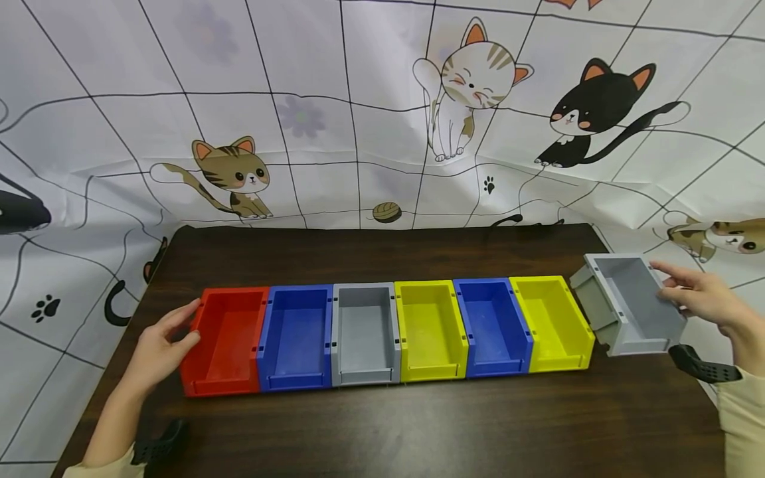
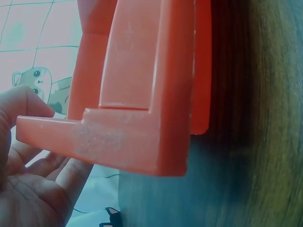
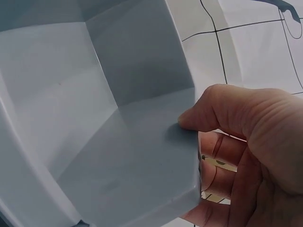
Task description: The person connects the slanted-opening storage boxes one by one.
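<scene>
My left hand (image 1: 157,348) is at the outer side wall of a red storage bin (image 1: 230,342), the leftmost of a row. In the left wrist view, the red bin's rim (image 2: 49,130) lies between the thumb and the fingers. On the right, my right hand (image 1: 705,299) grips a grey storage bin (image 1: 633,299) by its right wall. The right wrist view has the thumb inside this grey bin (image 3: 128,156) and the fingers outside. That bin is tilted, its left side near the yellow bin (image 1: 552,325) at the row's right end.
Between the red bin and the right-end yellow bin stand a blue bin (image 1: 299,342), a grey bin (image 1: 366,335), a yellow bin (image 1: 431,332) and another blue bin (image 1: 493,328), side by side. They stand on a dark wooden table (image 1: 406,425). A cat-print cloth (image 1: 323,153) hangs behind.
</scene>
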`<control>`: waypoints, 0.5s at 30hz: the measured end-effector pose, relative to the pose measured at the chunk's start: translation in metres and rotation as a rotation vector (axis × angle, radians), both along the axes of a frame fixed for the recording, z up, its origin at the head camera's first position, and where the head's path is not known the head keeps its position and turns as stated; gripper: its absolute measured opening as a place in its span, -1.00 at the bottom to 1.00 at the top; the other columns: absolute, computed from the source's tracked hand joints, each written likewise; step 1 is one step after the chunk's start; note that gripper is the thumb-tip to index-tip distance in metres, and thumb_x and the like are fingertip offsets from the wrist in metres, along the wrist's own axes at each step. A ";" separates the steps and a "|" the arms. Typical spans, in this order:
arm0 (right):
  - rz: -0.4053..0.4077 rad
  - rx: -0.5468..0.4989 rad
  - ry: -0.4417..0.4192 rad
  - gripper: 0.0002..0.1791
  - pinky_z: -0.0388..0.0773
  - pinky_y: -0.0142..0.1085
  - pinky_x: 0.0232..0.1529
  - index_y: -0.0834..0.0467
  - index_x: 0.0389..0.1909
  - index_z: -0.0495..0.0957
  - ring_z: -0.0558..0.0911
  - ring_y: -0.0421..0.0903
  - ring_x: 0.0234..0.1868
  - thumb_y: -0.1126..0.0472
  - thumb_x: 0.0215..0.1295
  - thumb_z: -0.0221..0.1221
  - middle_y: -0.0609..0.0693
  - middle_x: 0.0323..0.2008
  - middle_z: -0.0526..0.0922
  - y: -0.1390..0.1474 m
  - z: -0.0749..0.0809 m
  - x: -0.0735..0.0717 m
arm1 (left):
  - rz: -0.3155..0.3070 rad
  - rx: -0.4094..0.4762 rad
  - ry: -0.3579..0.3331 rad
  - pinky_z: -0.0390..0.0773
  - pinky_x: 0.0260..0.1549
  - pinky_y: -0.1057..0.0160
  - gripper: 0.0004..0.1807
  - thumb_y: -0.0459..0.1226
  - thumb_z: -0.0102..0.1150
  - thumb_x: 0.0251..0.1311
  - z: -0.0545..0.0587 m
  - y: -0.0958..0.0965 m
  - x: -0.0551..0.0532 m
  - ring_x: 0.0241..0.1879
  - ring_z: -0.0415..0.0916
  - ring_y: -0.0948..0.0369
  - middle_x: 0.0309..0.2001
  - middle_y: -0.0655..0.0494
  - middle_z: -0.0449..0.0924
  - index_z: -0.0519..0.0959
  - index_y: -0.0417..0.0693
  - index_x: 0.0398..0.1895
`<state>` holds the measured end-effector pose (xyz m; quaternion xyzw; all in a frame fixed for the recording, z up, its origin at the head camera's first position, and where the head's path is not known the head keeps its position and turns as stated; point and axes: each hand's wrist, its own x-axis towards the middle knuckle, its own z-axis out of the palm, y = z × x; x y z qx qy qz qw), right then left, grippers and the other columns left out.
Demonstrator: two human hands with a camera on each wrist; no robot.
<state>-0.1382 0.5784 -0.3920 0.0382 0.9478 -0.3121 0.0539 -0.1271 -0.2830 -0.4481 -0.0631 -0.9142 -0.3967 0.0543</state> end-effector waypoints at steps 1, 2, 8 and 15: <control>-0.006 -0.002 0.000 -0.29 0.48 -0.23 -0.68 -0.45 0.34 0.11 0.49 -0.31 -0.49 0.20 0.32 0.11 -0.31 -0.41 0.50 -0.003 0.001 0.000 | 0.000 0.002 0.007 0.15 -0.16 0.80 -0.45 -0.47 0.02 0.21 -0.001 -0.001 0.000 -0.02 0.33 0.31 0.21 -0.40 0.29 0.25 -0.39 0.29; -0.005 -0.006 -0.003 -0.29 0.48 -0.23 -0.67 -0.43 0.36 0.10 0.49 -0.31 -0.49 0.19 0.32 0.12 -0.30 -0.40 0.51 -0.006 0.003 0.001 | -0.001 0.006 0.011 0.15 -0.17 0.80 -0.46 -0.47 0.03 0.20 -0.001 -0.001 0.000 -0.05 0.30 0.43 0.20 -0.41 0.29 0.26 -0.39 0.29; 0.047 -0.072 -0.026 -0.29 0.50 -0.29 -0.63 -0.09 0.45 0.03 0.51 -0.27 -0.49 0.21 0.34 0.08 -0.12 -0.36 0.55 -0.003 -0.001 -0.003 | -0.006 0.026 0.014 0.16 -0.20 0.81 -0.46 -0.48 0.04 0.19 -0.004 -0.003 0.000 -0.13 0.12 0.72 0.19 -0.42 0.29 0.27 -0.40 0.28; -0.026 0.020 -0.054 -0.30 0.54 -0.23 -0.64 -0.35 0.41 0.01 0.56 -0.23 -0.42 0.05 0.35 0.09 -0.21 -0.30 0.55 0.032 -0.028 -0.014 | 0.000 0.016 -0.002 0.17 -0.19 0.80 -0.45 -0.47 0.04 0.21 -0.003 -0.002 0.000 -0.14 0.11 0.72 0.20 -0.41 0.29 0.26 -0.39 0.29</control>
